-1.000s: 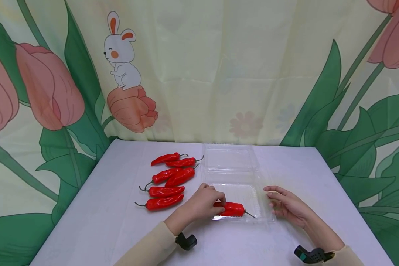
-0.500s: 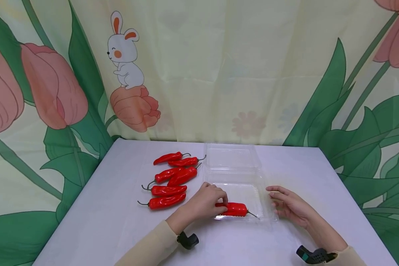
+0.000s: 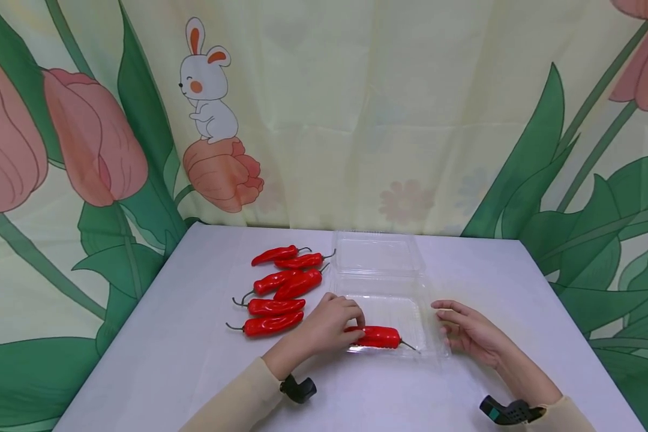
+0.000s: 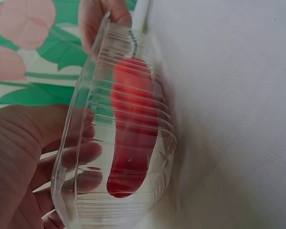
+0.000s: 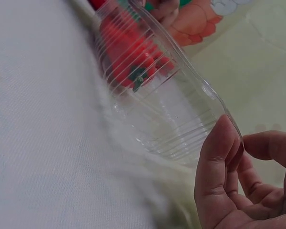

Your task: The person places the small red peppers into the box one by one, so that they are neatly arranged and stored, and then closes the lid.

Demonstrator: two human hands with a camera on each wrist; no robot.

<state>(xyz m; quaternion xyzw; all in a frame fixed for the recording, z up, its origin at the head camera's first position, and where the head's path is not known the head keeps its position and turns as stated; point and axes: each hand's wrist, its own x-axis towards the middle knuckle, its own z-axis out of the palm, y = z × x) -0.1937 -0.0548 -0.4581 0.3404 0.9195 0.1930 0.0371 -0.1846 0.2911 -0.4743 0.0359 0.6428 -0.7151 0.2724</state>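
A clear plastic clamshell box [image 3: 394, 306] stands with its lid [image 3: 378, 253] folded back. One red chili pepper [image 3: 382, 337] lies along the front of its base, stem to the right. My left hand [image 3: 332, 324] reaches over the front left rim, covering the pepper's narrow end in the head view. Through the box wall in the left wrist view, its loosely bent fingers [image 4: 90, 152] show beside the pepper, with a gap between. At the right side, my right hand [image 5: 250, 181] pinches the box rim between thumb and finger.
Several more red chili peppers [image 3: 272, 306] lie to the left of the box, the back ones overlapping. A white cloth covers the table [image 3: 156, 348]. Behind it hangs a curtain [image 3: 313, 120] printed with tulips and a rabbit.
My left hand has eased slightly left along the pepper, which stays in place in the box. The right hand remains at the rim. The head view has shifted a little.
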